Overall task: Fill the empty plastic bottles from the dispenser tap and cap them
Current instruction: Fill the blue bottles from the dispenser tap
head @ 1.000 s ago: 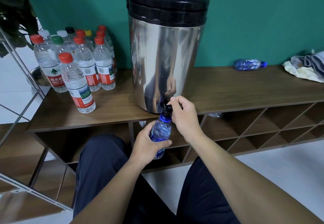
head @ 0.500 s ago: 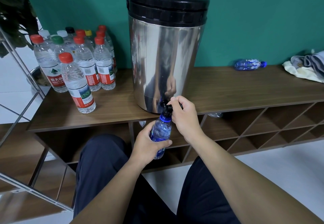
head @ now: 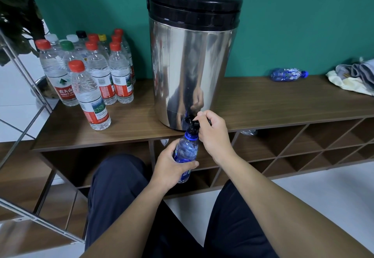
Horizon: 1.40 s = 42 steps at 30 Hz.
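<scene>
- A cluster of capped clear bottles (head: 97, 79) stands upright on the wooden shelf top (head: 263, 104) at about ten o'clock; most caps are red, with one green, one yellow, one black and some white
- The left hand (head: 172, 166) sits just below centre; its fingers and thumb curl round the blue bottle (head: 187, 152), which it holds upright with the open neck right under the tap (head: 192, 122)
- The steel dispenser (head: 192, 59) with a black lid rises at twelve o'clock; its tap juts over the shelf edge
- The right hand (head: 212, 136) pinches the tap lever with curled fingers
- A second blue bottle (head: 289, 74) lies on its side at two o'clock; crumpled cloths (head: 354, 77) lie at three o'clock
</scene>
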{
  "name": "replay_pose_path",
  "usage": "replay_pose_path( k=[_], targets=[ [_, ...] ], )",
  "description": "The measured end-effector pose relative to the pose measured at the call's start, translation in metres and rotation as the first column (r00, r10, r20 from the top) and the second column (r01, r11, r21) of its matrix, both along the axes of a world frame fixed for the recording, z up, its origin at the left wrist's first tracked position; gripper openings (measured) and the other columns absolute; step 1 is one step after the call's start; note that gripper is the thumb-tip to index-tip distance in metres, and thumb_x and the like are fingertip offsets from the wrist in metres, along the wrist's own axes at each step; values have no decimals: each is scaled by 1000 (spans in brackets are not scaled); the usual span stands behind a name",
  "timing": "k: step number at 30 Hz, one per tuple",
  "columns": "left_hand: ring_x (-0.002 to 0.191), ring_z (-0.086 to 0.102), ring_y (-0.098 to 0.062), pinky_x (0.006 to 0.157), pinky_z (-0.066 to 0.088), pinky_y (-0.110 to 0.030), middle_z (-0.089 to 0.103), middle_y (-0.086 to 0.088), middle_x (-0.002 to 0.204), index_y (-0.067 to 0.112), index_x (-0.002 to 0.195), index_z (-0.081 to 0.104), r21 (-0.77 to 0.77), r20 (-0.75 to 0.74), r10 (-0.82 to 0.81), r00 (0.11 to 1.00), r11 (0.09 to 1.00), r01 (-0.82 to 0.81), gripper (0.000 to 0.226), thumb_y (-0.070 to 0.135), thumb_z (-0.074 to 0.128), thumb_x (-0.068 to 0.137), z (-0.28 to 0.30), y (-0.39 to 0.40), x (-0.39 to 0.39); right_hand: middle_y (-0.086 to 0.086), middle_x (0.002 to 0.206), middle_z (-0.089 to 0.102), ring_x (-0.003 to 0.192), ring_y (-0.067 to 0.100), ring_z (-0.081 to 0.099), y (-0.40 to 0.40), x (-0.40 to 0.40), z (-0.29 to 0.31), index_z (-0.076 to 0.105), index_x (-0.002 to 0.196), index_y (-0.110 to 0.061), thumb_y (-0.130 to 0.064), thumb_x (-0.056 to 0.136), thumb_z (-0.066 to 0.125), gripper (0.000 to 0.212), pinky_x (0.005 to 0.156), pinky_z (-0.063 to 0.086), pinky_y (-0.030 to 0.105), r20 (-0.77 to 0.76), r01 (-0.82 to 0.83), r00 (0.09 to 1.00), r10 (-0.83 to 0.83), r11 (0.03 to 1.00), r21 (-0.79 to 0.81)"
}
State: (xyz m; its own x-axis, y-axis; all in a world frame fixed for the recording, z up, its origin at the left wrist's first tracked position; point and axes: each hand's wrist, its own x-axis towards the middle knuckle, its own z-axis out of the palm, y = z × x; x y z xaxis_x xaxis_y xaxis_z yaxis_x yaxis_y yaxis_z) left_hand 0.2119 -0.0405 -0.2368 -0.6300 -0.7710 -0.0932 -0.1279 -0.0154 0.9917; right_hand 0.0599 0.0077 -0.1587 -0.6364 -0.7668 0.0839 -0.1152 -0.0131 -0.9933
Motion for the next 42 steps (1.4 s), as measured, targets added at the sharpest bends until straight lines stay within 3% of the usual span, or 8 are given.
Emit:
replay_pose_path(
  k=[14,23,34,42],
  targets=[
    [120,75,-6,111,60,-45,78,20,127,44,141,65,13,17,-1,1000,1000,1,80,19,104,76,0,-1,-1,-10,65,49,61,9,44,-1,-1,-2,65,83,-25,-32,113,57,33,61,37,31,9,-8,1000,8,1000,-10],
    [115,75,1,103,60,-32,79,22,124,47,133,65,24,1,4,1000,1000,-4,75,15,103,76,2,0,0,-11,65,48,60,11,43,-1,-2,-2,66,82,-28,-34,113,57,33,61,36,32,5,-7,1000,7,1000,-8],
    [117,77,-7,111,60,-45,80,16,125,43,136,68,3,-10,6,1000,1000,-6,77,14,104,75,-2,-1,-1,-8,59,41,55,12,37,-1,-2,-3,67,89,-20,-35,114,56,31,58,33,33,-7,-6,1000,6,1000,0],
    [118,76,-6,112,60,-46,79,18,126,45,135,67,7,-3,2,1000,1000,-2,76,16,104,75,-2,-1,-1,-9,58,41,55,10,37,0,-1,-2,68,88,-22,-35,114,56,31,59,34,34,-6,5,1000,-5,1000,4]
  ],
)
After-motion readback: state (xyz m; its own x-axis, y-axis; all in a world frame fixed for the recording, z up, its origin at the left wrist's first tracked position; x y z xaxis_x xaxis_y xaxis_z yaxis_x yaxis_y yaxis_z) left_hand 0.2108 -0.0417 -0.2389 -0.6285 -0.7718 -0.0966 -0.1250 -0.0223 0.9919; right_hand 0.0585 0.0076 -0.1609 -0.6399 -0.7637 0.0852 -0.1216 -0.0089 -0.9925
